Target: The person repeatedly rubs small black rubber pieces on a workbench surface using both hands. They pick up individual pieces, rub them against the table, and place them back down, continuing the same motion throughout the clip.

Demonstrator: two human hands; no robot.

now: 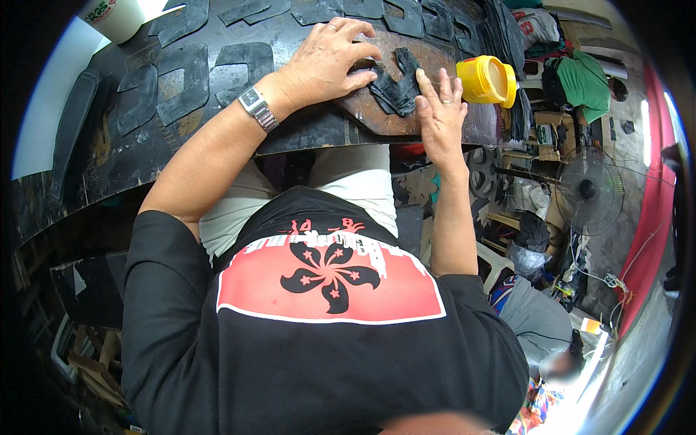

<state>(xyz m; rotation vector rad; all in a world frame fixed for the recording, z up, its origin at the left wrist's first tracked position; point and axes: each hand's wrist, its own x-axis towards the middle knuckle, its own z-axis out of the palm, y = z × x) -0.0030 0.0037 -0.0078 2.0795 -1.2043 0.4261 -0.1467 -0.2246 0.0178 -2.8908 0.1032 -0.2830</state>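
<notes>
- Close against our lap, the big black rubber tyre [217,80] lies across our knees, tread blocks upward.
- On its bare brownish, scraped area [362,109] sits the black, ragged rubber tread patch [395,83]; we judge it wants firm, even pressure from its middle outward.
- Our left hand [326,61], wristwatch on, lies flat with fingers spread, fingertips on the patch's left edge, gripping nothing.
- Our right hand [438,109] likewise presses open-fingered on its lower right edge.
- Just beyond, the yellow plastic glue pot [487,80] lies tipped; we should keep clear of it.
</notes>
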